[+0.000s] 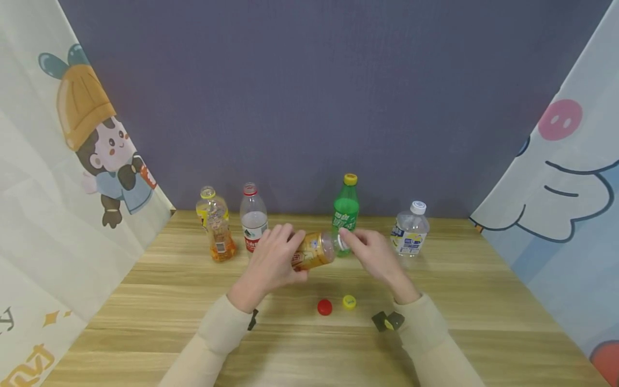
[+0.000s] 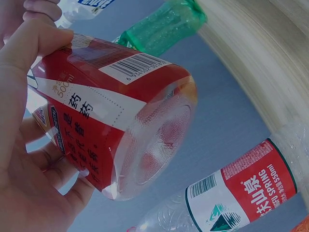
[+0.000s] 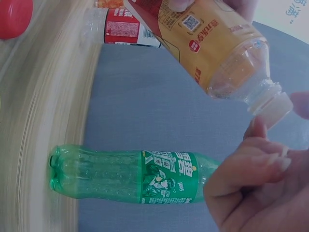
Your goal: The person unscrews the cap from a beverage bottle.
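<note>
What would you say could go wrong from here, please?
The white cap, pinched by the right hand, could slip and drop. The tilted gold-labelled bottle in the left hand might knock over the green bottle standing behind it. The right sleeve could brush the loose red cap or yellow cap aside.

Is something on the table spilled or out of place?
No visible spill. The red cap and yellow cap lie loose on the table, while the amber-drink bottle and red-label bottle stand uncapped, which looks odd.
</note>
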Demonstrator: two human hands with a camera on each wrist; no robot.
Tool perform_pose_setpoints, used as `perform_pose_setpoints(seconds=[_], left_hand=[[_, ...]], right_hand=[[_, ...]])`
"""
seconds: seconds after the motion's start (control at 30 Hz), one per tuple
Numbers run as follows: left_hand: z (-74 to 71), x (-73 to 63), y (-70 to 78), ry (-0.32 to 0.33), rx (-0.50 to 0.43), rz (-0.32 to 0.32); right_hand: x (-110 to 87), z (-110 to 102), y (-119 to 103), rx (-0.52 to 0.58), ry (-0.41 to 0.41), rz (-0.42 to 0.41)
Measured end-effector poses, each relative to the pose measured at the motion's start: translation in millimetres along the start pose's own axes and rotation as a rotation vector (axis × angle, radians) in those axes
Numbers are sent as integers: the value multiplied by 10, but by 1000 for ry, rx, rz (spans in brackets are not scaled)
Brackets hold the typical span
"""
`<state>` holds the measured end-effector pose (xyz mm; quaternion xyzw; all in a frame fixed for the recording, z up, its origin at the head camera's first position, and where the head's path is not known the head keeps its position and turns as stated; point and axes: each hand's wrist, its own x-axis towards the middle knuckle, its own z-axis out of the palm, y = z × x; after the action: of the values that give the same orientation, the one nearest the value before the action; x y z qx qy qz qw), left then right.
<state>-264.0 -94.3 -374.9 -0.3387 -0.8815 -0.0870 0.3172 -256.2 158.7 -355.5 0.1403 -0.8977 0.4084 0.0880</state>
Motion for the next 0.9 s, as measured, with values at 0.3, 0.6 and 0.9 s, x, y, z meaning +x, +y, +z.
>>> perform_pose_setpoints(seconds=[0.3, 0.6, 0.9], left_hand=[[1, 1, -3, 20, -11, 12], [-8, 6, 4, -13, 2, 8], [0, -2, -5, -20, -6, -2]], right_hand=[[-16, 3, -36, 0, 28, 120], [-3, -16, -47, -9, -3, 112], [-1, -17, -19, 8, 19, 19]])
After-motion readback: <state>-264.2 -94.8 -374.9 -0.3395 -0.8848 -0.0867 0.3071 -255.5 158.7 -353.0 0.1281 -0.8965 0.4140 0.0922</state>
